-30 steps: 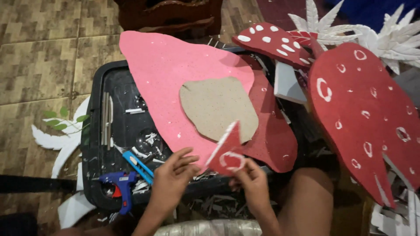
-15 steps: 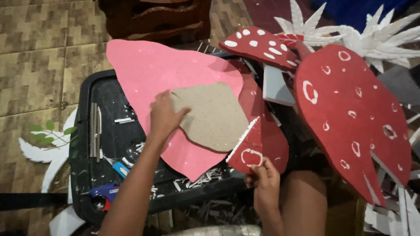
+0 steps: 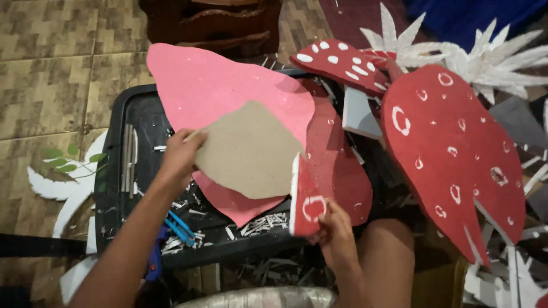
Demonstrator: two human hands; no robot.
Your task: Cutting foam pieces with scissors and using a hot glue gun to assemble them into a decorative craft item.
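A flat tan cardboard cutout, rounded w/ a blunt point (image 3: 251, 151), lies atop a big pink foam sheet (image 3: 222, 91) over a black plastic tray (image 3: 123, 114); the left hand (image 3: 180, 154) has its fingers closed on the cutout's left edge, lifting it slightly. The right hand (image 3: 335, 231) pinches a small red foam wedge w/ a painted white ring (image 3: 307, 199), held upright just right of the cutout's lower corner, near but apparently not touching it.

Risks, as judged: the cutout is gripped at one edge only, so it could sag, swing or slide off the pink sheet into the white offcuts (image 3: 260, 223) littering the tray. The red wedge is held by its bottom tip, so a loose pinch could let it tip over. The reaching left forearm passes right over a blue-handled tool (image 3: 180, 227), partly hidden & of a kind not clear, and a nudge could knock it.

Further right, a large red foam mushroom cap w/ white rings (image 3: 456, 154) leans close to the right hand; a bump might topple it. White spiky paper flowers (image 3: 491, 57) sit beyond.
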